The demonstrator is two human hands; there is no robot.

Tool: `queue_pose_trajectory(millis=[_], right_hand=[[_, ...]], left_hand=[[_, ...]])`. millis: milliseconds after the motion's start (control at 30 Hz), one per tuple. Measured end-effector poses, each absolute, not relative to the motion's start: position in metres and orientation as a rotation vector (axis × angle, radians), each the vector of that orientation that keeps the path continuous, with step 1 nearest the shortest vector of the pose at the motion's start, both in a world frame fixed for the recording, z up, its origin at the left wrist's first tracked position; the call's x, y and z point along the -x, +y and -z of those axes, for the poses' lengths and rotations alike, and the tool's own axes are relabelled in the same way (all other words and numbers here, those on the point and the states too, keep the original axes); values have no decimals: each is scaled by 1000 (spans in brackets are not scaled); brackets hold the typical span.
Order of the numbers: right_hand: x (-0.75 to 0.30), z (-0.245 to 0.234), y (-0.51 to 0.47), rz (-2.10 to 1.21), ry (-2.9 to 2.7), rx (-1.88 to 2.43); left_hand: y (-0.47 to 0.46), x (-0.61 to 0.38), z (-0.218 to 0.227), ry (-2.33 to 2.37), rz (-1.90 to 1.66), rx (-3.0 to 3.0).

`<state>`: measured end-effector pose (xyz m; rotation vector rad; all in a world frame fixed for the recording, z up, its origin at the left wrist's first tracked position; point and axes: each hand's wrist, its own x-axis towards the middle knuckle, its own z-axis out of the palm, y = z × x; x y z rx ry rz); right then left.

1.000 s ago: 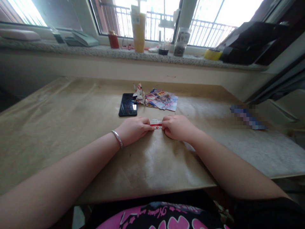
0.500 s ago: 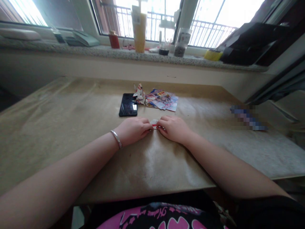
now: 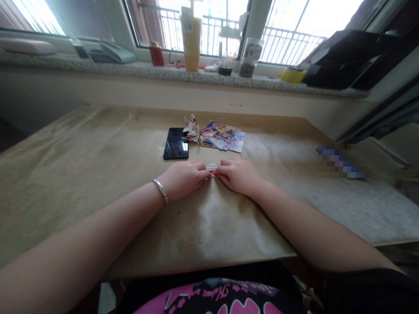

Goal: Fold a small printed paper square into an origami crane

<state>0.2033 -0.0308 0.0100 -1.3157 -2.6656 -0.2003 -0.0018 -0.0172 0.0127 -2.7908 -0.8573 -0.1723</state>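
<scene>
A small folded piece of red-and-white printed paper (image 3: 211,168) lies on the paper-covered table (image 3: 98,157), pinched from both sides. My left hand (image 3: 183,178), with a silver bracelet at the wrist, is closed on its left edge. My right hand (image 3: 239,175) is closed on its right edge, fingertips nearly meeting the left ones. Most of the paper is hidden under the fingers.
Behind my hands lie a black phone (image 3: 176,143), a crumpled folded paper figure (image 3: 191,128) and a stack of colourful printed sheets (image 3: 222,136). A blurred blue item (image 3: 340,161) sits at the right. The windowsill (image 3: 131,69) holds a yellow bottle (image 3: 191,37), jars and boxes.
My right hand has slid left toward my left hand, covering more of the small paper; less of it shows between the fingers than one second ago.
</scene>
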Motion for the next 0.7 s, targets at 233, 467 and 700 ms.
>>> queue_pose_trajectory(millis=[233, 467, 700], right_hand=[[-205, -6, -28, 101, -2613, 1328], [-204, -6, -26, 47, -2601, 1324], [-205, -5, -25, 64, -2607, 1299]], left_hand=[[-17, 1, -11, -784, 165, 2754], [-20, -3, -9, -680, 186, 2739], [-20, -1, -8, -683, 181, 2745]])
